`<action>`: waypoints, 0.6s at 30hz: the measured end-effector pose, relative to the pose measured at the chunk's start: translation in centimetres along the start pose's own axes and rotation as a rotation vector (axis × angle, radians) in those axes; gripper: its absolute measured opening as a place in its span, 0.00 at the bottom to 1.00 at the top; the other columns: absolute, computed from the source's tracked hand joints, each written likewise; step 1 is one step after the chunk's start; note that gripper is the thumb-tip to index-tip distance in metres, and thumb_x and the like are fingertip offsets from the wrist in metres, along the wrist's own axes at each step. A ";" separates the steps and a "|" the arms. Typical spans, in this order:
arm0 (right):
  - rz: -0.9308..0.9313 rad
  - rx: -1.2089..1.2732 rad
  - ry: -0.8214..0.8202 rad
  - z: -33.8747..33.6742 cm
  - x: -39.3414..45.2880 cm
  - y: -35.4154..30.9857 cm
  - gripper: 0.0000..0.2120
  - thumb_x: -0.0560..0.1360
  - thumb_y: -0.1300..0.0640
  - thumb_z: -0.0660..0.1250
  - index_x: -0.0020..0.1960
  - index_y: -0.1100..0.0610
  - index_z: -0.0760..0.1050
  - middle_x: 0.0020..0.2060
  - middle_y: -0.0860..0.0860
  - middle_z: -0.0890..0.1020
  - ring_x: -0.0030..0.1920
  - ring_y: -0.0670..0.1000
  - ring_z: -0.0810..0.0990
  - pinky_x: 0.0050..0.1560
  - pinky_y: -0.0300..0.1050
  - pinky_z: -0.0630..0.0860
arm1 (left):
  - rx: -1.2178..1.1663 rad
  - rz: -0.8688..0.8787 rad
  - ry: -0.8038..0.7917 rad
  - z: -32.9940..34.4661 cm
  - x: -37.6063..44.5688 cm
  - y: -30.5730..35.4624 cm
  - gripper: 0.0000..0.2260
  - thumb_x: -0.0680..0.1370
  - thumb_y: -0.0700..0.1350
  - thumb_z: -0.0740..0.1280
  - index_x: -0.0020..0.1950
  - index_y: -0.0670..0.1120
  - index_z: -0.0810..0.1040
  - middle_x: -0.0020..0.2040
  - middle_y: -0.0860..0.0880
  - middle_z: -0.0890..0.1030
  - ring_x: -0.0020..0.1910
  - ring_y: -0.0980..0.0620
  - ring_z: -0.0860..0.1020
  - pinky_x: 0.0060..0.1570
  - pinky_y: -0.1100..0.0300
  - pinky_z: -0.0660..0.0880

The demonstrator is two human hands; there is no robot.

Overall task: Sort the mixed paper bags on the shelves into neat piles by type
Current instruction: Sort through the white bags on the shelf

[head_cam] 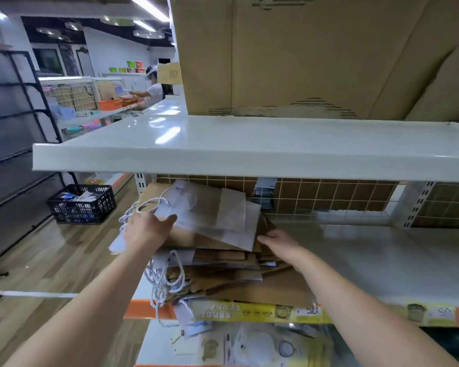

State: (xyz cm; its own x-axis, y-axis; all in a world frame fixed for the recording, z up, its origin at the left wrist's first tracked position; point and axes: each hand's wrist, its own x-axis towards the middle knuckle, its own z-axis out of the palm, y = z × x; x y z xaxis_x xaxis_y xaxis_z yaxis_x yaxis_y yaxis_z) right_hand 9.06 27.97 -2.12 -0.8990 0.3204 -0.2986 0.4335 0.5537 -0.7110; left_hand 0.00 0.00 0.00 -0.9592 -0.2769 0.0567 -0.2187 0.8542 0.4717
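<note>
A mixed pile of brown and white paper bags [217, 260] lies on the left part of the middle shelf [382, 260], some with white rope handles [164, 282] hanging over the front edge. My left hand [146, 230] grips the left edge of the upper bags [212, 215], thumb on top, and holds that bundle tilted up off the pile. My right hand [278, 243] touches the right edge of the same bundle, its fingers tucked under it.
A white upper shelf [249, 149] overhangs the pile and carries big cardboard boxes [302, 54]. A wire grid back panel [329, 194] closes the rear. A black crate [82, 203] stands on the wooden floor at left. A person works at a far counter [154, 88].
</note>
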 end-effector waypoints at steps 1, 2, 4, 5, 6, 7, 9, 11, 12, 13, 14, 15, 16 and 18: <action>-0.003 -0.004 0.005 0.5 0.5 -0.1 0.24 0.77 0.41 0.62 0.65 0.56 0.73 0.62 0.54 0.77 0.59 0.55 0.77 0.60 0.47 0.72 | 0.001 -0.001 -0.023 0.1 0.6 -0.1 0.32 0.72 0.68 0.61 0.59 0.41 0.78 0.57 0.41 0.79 0.57 0.41 0.76 0.53 0.53 0.74; 0.004 -0.012 0.013 0.7 0.8 -0.3 0.25 0.74 0.37 0.62 0.61 0.55 0.76 0.58 0.54 0.80 0.55 0.54 0.78 0.60 0.49 0.74 | 0.012 -0.024 -0.032 0.2 1.1 -0.2 0.34 0.71 0.70 0.60 0.60 0.42 0.78 0.58 0.41 0.79 0.57 0.41 0.76 0.52 0.53 0.73; 0.012 -0.005 0.019 1.4 1.7 -0.3 0.30 0.70 0.32 0.62 0.58 0.55 0.77 0.54 0.54 0.81 0.51 0.53 0.79 0.57 0.51 0.76 | 0.004 -0.055 -0.055 0.6 2.0 -0.2 0.38 0.68 0.74 0.59 0.61 0.44 0.78 0.59 0.41 0.79 0.58 0.41 0.76 0.51 0.53 0.71; 0.027 -0.006 0.021 1.7 2.0 -0.3 0.31 0.70 0.32 0.63 0.60 0.55 0.76 0.55 0.53 0.80 0.52 0.53 0.79 0.54 0.49 0.76 | 0.005 -0.070 -0.058 0.9 2.3 0.0 0.39 0.66 0.75 0.60 0.61 0.44 0.78 0.59 0.41 0.79 0.59 0.40 0.76 0.51 0.52 0.71; 0.032 0.010 0.021 1.9 1.9 -0.5 0.30 0.71 0.33 0.64 0.62 0.56 0.75 0.56 0.53 0.79 0.53 0.52 0.78 0.51 0.47 0.75 | 0.007 -0.091 -0.054 1.0 2.4 0.3 0.39 0.65 0.75 0.62 0.61 0.44 0.78 0.60 0.41 0.79 0.59 0.40 0.75 0.52 0.52 0.71; 0.025 0.035 0.024 2.1 2.2 -0.4 0.29 0.72 0.36 0.65 0.63 0.56 0.73 0.56 0.53 0.79 0.52 0.51 0.77 0.46 0.44 0.74 | 0.023 -0.112 -0.036 1.2 2.5 0.5 0.39 0.65 0.75 0.63 0.61 0.44 0.77 0.60 0.41 0.78 0.60 0.40 0.75 0.54 0.51 0.72; -0.003 0.109 0.028 2.2 2.2 -0.9 0.26 0.72 0.40 0.68 0.62 0.55 0.73 0.54 0.50 0.78 0.50 0.49 0.76 0.41 0.40 0.72 | 0.080 -0.118 -0.018 1.4 2.6 1.0 0.39 0.65 0.74 0.65 0.62 0.44 0.76 0.61 0.42 0.78 0.61 0.41 0.74 0.57 0.52 0.71; -0.050 0.180 0.027 2.4 2.7 -1.2 0.22 0.71 0.44 0.72 0.59 0.55 0.73 0.53 0.50 0.79 0.50 0.49 0.77 0.44 0.41 0.75 | 0.114 -0.080 -0.042 1.9 3.0 1.1 0.38 0.66 0.72 0.65 0.64 0.44 0.75 0.61 0.42 0.77 0.62 0.41 0.73 0.59 0.53 0.71; -0.066 0.222 0.027 2.4 2.6 -1.6 0.19 0.70 0.47 0.73 0.55 0.54 0.73 0.52 0.51 0.79 0.50 0.49 0.77 0.46 0.41 0.76 | 0.096 -0.053 -0.063 2.1 3.1 1.3 0.35 0.69 0.69 0.65 0.64 0.44 0.74 0.62 0.41 0.77 0.62 0.41 0.73 0.58 0.53 0.70; -0.086 0.257 0.037 2.4 2.8 -1.7 0.18 0.69 0.50 0.75 0.53 0.52 0.71 0.51 0.51 0.79 0.50 0.50 0.78 0.47 0.42 0.77 | 0.062 -0.020 -0.075 2.4 3.4 1.3 0.31 0.71 0.65 0.65 0.64 0.44 0.74 0.61 0.41 0.77 0.62 0.40 0.73 0.58 0.53 0.69; -0.095 0.281 0.063 2.5 2.8 -1.9 0.19 0.68 0.52 0.76 0.53 0.52 0.70 0.51 0.50 0.79 0.51 0.50 0.78 0.49 0.44 0.77 | 0.011 -0.001 -0.082 2.6 3.5 1.4 0.25 0.74 0.61 0.64 0.63 0.44 0.74 0.60 0.41 0.77 0.60 0.40 0.74 0.57 0.53 0.70; -0.099 0.293 0.093 2.5 3.0 -2.0 0.21 0.67 0.53 0.77 0.54 0.51 0.69 0.52 0.50 0.78 0.52 0.51 0.78 0.51 0.45 0.78 | -0.036 0.010 -0.080 2.7 3.6 1.5 0.20 0.76 0.56 0.61 0.61 0.44 0.75 0.59 0.41 0.78 0.58 0.39 0.75 0.56 0.52 0.70; -0.101 0.293 0.123 2.6 3.1 -2.1 0.23 0.67 0.54 0.77 0.55 0.51 0.68 0.52 0.50 0.77 0.54 0.51 0.78 0.52 0.46 0.78 | -0.071 0.017 -0.077 2.7 3.5 1.6 0.16 0.77 0.52 0.59 0.59 0.45 0.75 0.58 0.40 0.79 0.56 0.39 0.75 0.55 0.52 0.70; -0.087 0.301 0.145 2.8 3.4 -2.4 0.23 0.67 0.57 0.77 0.55 0.52 0.68 0.52 0.51 0.77 0.55 0.52 0.78 0.53 0.47 0.78 | -0.156 0.043 -0.065 2.5 3.4 1.7 0.11 0.78 0.47 0.57 0.54 0.45 0.76 0.55 0.38 0.80 0.54 0.38 0.76 0.51 0.53 0.70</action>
State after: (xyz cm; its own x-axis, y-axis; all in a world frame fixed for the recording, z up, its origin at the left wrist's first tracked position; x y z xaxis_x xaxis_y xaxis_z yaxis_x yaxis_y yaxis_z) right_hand 4.83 25.57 -3.21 -0.9041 0.3999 -0.1507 0.2987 0.3389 -0.8922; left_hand -4.11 1.58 -1.17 -0.9777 -0.2084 0.0252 -0.1518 0.7846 0.6011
